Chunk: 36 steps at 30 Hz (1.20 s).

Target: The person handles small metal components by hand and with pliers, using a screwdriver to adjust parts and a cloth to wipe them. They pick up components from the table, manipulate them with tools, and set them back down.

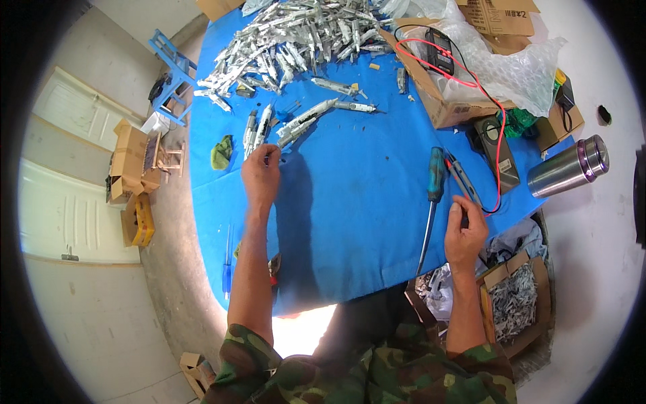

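My left hand (260, 178) is over the left part of the blue-covered table (356, 222), its fingers closed in a pinch. Its fingertips are beside a few slim silver-white pieces (259, 128); what they hold, if anything, is hidden. More such pieces (306, 121) lie in a loose row just beyond. On the right, my right hand (465, 232) has thumb and fingers together, close to the lower end of a grey-and-red slender tool (463, 176). Whether it grips anything I cannot make out. A screwdriver (435, 178) with a teal handle lies left of that tool.
A large heap of silver-white pieces (296, 40) covers the far side. At far right stand a cardboard box (447, 111) with a meter (439, 50) and red cable, and a steel flask (568, 168). A blue screwdriver (227, 276) and a green cloth (221, 153) lie left.
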### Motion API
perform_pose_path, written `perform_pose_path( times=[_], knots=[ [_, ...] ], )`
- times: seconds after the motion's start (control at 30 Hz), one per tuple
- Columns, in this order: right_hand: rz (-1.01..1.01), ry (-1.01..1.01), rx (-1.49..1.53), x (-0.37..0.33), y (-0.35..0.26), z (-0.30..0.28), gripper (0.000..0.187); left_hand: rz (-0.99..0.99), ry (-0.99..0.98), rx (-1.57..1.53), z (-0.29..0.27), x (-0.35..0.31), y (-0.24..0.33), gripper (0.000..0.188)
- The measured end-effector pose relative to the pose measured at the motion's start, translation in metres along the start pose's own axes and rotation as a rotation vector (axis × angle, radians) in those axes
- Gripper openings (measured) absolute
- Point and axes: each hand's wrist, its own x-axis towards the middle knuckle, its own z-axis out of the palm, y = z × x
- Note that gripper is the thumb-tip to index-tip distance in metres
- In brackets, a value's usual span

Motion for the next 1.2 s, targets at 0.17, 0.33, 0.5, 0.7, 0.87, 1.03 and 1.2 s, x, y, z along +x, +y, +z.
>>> perform_pose_path(
  times=[0.17,0.33,0.5,0.7,0.87,1.03,1.2],
  knots=[
    [-0.025,0.021,0.022,-0.001,0.0,0.001,0.013,-0.19,-0.049,-0.272,-0.043,-0.014,0.037,0.014],
    [-0.018,0.088,0.054,-0.003,0.005,0.002,0.017,-0.135,-0.172,-0.3,-0.094,-0.077,0.108,0.013],
    [-0.056,0.01,0.167,-0.016,-0.043,-0.013,0.026,0.031,-0.227,-0.289,-0.13,-0.146,0.142,0.014],
    [-0.389,-0.377,0.27,-0.051,-0.13,-0.037,0.035,0.11,-0.301,-0.245,-0.16,-0.203,0.159,0.016],
    [-0.328,-0.795,0.264,-0.08,-0.147,-0.051,0.034,-0.002,-0.4,-0.355,-0.178,-0.224,0.153,0.014],
    [-0.094,-0.928,0.42,-0.108,-0.153,-0.053,0.027,-0.349,-0.397,-0.876,-0.18,-0.248,0.136,0.016],
    [0.016,-0.89,0.503,-0.13,-0.159,-0.053,0.024,-0.443,-0.344,-1.028,-0.176,-0.269,0.125,0.019]
  ],
)
